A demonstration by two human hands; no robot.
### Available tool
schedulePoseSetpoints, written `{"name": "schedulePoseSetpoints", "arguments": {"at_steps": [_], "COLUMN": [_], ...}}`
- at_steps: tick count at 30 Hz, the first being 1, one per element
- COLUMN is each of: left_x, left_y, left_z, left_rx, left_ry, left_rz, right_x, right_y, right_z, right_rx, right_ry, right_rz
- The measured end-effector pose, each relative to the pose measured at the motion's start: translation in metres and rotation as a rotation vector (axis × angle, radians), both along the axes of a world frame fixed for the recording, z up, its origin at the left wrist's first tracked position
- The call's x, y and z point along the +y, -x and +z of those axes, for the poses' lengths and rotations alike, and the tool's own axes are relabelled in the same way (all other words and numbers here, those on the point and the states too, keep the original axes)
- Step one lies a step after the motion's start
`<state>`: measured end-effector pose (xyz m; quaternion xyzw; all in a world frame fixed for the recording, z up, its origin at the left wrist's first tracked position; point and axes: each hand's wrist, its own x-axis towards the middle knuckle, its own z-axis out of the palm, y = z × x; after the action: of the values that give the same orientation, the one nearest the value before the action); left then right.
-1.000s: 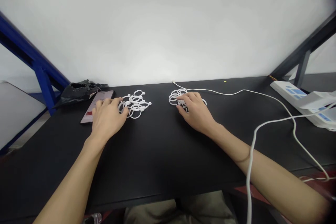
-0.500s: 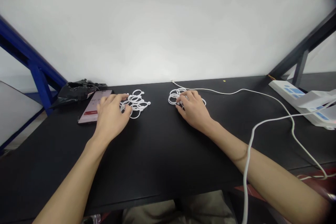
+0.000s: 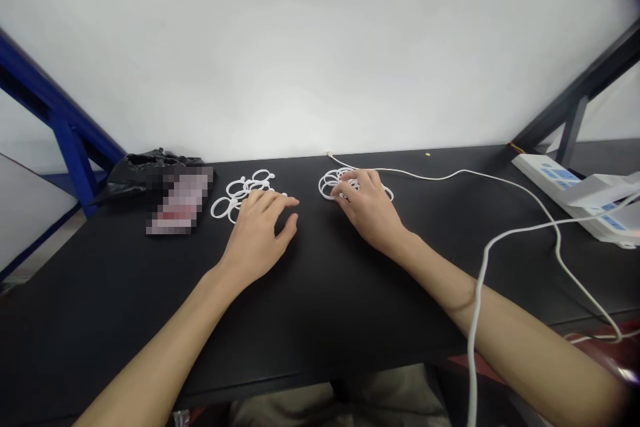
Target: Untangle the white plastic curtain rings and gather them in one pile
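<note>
Two clusters of thin white rings, many with a small round knob, lie on the black table [image 3: 320,300]. My left hand [image 3: 260,230] reaches over the front right of the left cluster of rings [image 3: 237,188]. Its fingers and thumb are apart with nothing between them, and it hides part of that cluster. Over the right cluster of rings [image 3: 327,181], my right hand [image 3: 370,207] has bent fingers, the thumb and fingertips close together at a ring on the cluster's left side. The palm covers the rest.
A blurred-out phone [image 3: 180,203] lies at the left, beside a crumpled black plastic bag [image 3: 145,173]. A white power strip [image 3: 575,193] sits at the right. A white cable [image 3: 483,267] crosses over my right forearm. Behind the table stands a white wall [image 3: 320,47].
My left hand has moved right, from the left side of its cluster to the front right. The left rings are more spread out toward the left. My right hand has barely moved.
</note>
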<state>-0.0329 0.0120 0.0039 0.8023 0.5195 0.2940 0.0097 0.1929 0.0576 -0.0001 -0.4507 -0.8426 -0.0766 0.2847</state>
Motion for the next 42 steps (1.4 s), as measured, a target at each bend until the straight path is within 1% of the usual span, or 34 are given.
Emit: {"name": "schedulePoseSetpoints", "arguments": {"at_steps": [4, 8, 11, 13, 16, 18, 21, 26, 31, 34, 38, 42], "left_x": [-0.002, -0.002, -0.001, -0.001, -0.002, -0.003, -0.003, -0.004, -0.005, -0.005, -0.003, -0.002], "left_y": [-0.001, 0.000, 0.001, 0.001, 0.000, -0.001, -0.002, -0.002, -0.001, -0.001, -0.001, 0.000], "left_z": [-0.001, -0.003, -0.004, -0.003, -0.001, -0.001, 0.000, 0.000, -0.001, -0.002, -0.003, -0.004], "left_rx": [0.013, 0.061, 0.046, 0.030, 0.026, 0.021, 0.005, -0.017, -0.030, -0.039, -0.037, -0.027], "left_ry": [-0.001, -0.013, -0.030, -0.020, 0.031, 0.056, 0.078, 0.113, 0.138, 0.127, 0.104, 0.085], "left_rz": [0.000, -0.072, -0.098, -0.096, -0.089, -0.088, -0.089, -0.089, -0.106, -0.150, -0.200, -0.192], "right_x": [-0.013, -0.025, -0.029, -0.029, -0.028, -0.028, -0.028, -0.029, -0.029, -0.028, -0.028, -0.030], "right_y": [0.005, 0.011, 0.012, 0.012, 0.010, 0.010, 0.011, 0.011, 0.010, 0.008, 0.007, 0.008], "right_z": [0.008, 0.012, 0.011, 0.009, 0.005, 0.003, 0.003, 0.006, 0.007, 0.010, 0.012, 0.010], "right_rx": [-0.034, -0.109, -0.029, 0.076, 0.215, 0.281, 0.352, 0.373, 0.398, 0.413, 0.420, 0.417], "right_ry": [0.081, 0.060, 0.064, 0.108, 0.224, 0.297, 0.354, 0.383, 0.369, 0.358, 0.391, 0.382], "right_rz": [0.133, 0.261, 0.317, 0.329, 0.334, 0.337, 0.332, 0.314, 0.348, 0.363, 0.383, 0.368]}}
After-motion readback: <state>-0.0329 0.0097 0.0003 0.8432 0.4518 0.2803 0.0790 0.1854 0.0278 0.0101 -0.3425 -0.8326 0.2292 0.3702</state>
